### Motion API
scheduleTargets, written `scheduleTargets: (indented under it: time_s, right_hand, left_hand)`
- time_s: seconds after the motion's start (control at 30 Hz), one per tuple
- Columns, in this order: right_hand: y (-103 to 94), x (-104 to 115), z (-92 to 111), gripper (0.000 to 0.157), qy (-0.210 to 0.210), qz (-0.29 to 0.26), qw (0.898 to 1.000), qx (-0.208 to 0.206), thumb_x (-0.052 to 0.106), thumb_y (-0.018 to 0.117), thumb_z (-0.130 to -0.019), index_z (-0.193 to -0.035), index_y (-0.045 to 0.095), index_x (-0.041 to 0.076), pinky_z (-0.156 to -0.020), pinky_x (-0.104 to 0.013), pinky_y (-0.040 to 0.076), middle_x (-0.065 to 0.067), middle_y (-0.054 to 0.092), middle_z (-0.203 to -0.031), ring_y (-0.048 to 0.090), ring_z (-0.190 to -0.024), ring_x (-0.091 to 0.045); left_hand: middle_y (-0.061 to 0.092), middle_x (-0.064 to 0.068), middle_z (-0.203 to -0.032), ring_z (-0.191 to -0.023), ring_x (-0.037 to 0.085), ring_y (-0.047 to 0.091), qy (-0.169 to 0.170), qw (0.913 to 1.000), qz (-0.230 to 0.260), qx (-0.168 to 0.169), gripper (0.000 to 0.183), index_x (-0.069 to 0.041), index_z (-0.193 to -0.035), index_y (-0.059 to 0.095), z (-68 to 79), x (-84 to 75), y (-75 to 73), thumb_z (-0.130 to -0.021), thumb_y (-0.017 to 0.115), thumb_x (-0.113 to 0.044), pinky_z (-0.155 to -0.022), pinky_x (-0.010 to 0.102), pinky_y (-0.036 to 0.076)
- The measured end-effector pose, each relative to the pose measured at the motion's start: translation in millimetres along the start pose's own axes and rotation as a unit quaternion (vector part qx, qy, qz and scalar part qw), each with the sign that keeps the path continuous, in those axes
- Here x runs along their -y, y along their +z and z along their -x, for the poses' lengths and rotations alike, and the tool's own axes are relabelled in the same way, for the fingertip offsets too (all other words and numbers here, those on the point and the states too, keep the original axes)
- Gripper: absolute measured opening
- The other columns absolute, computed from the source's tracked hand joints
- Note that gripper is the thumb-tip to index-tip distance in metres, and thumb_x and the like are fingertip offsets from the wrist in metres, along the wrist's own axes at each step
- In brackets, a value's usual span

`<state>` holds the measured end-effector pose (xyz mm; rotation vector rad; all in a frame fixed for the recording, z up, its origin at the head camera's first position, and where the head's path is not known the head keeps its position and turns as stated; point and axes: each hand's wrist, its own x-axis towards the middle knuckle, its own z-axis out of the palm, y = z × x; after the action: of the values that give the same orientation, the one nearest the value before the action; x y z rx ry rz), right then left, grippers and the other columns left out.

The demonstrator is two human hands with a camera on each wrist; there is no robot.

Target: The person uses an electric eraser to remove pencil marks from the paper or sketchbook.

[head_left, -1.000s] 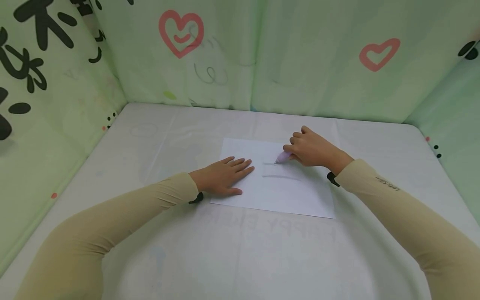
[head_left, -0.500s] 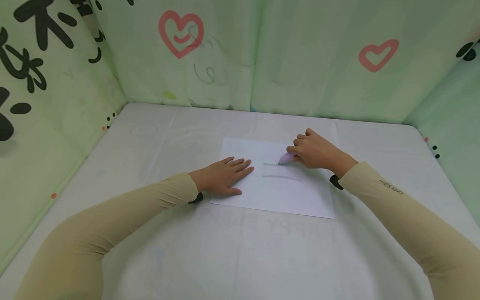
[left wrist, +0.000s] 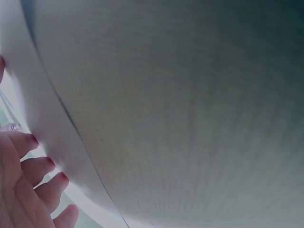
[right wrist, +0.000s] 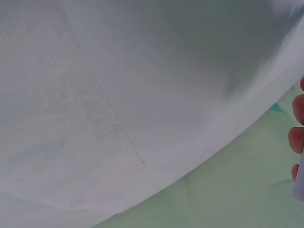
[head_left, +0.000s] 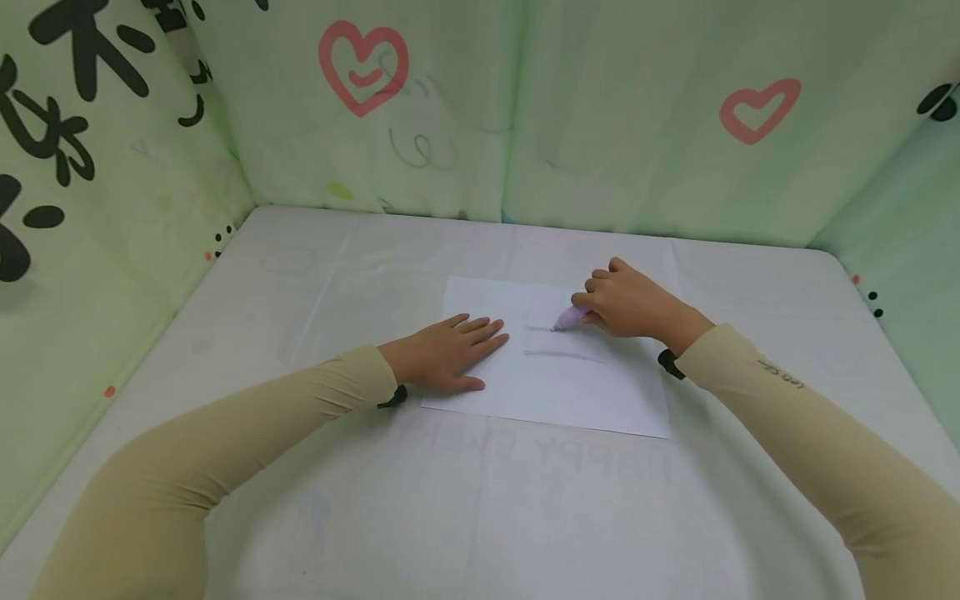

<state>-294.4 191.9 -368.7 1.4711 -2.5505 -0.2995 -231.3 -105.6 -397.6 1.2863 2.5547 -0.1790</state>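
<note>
A sheet of white paper (head_left: pixel 480 400) lies on the white-covered table, and my left hand (head_left: pixel 448 353) rests flat on its left part with fingers spread. In the left wrist view, the fingertips (left wrist: pixel 59 180) show at the lower left. My right hand (head_left: pixel 633 304) grips a thick lilac pen (head_left: pixel 572 317), its tapered tip right at the paper. Two faint grey lines (head_left: pixel 562 354) run across the sheet, a shorter upper one ending by the tip and a longer lower one. In the right wrist view, only some fingertips curled on the lilac barrel (right wrist: pixel 299 183) show at the right edge.
The table (head_left: pixel 337 500) has a wrinkled white cover with faint printed letters in front of the paper. Green curtains (head_left: pixel 600 125) with red hearts and black characters hang behind it and along both sides. Dark wrist straps show at both cuffs.
My right hand has shifted slightly right and nearer with the pen, then a touch back left over the last half second. My left hand and the paper have stayed in place.
</note>
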Motion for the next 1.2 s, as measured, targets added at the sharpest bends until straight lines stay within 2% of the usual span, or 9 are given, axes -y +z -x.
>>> scheduleTargets:
  time_s: [0.4, 0.67, 0.97, 1.2]
  right_hand:
    - [1.5, -0.7, -1.7, 0.015, 0.003, 0.001, 1.0, 0.0, 0.018, 0.074, -0.08, -0.085, 0.062, 0.01, -0.064, -0.035, 0.034, -0.006, 0.06, -0.069, 0.051, -0.065, -0.021]
    - [0.5, -1.0, 1.1, 0.016, 0.003, -0.006, 1.0, 0.008, 0.019, 0.074, -0.079, -0.086, 0.063, 0.011, -0.066, -0.037, 0.038, -0.006, 0.062, -0.072, 0.054, -0.069, -0.021]
    - [2.9, -0.4, -5.5, 0.016, -0.01, 0.005, 1.0, -0.021, 0.016, 0.075, -0.078, -0.082, 0.06, 0.01, -0.063, -0.035, 0.035, -0.005, 0.057, -0.065, 0.05, -0.063, -0.021]
    - [2.4, -0.1, -4.4, 0.014, 0.002, 0.002, 1.0, -0.002, 0.017, 0.073, -0.08, -0.084, 0.061, 0.01, -0.064, -0.035, 0.034, -0.006, 0.058, -0.067, 0.051, -0.064, -0.021]
  left_hand:
    - [0.01, 0.008, -0.16, -0.148, 0.025, 0.014, -0.001, 1.0, 0.003, 0.007, 0.073, -0.012, -0.152, 0.011, -0.4, -0.5, -2.2, -0.097, 0.039, -0.05, -0.121, 0.044, 0.012]
    - [0.009, 0.007, -0.16, -0.148, 0.025, 0.012, -0.008, 0.9999, 0.002, 0.01, 0.074, -0.012, -0.153, 0.01, -0.6, 0.5, -0.8, -0.097, 0.04, -0.05, -0.121, 0.043, 0.01]
    - [0.008, 0.007, -0.16, -0.148, 0.024, 0.012, -0.005, 0.9999, 0.001, 0.015, 0.074, -0.013, -0.153, 0.009, -2.2, 0.4, -0.6, -0.097, 0.039, -0.051, -0.121, 0.043, 0.01]
    - [0.008, 0.007, -0.16, -0.148, 0.025, 0.012, -0.006, 0.9999, 0.0, 0.016, 0.074, -0.013, -0.153, 0.009, -1.2, 0.1, -1.6, -0.097, 0.039, -0.052, -0.121, 0.043, 0.01]
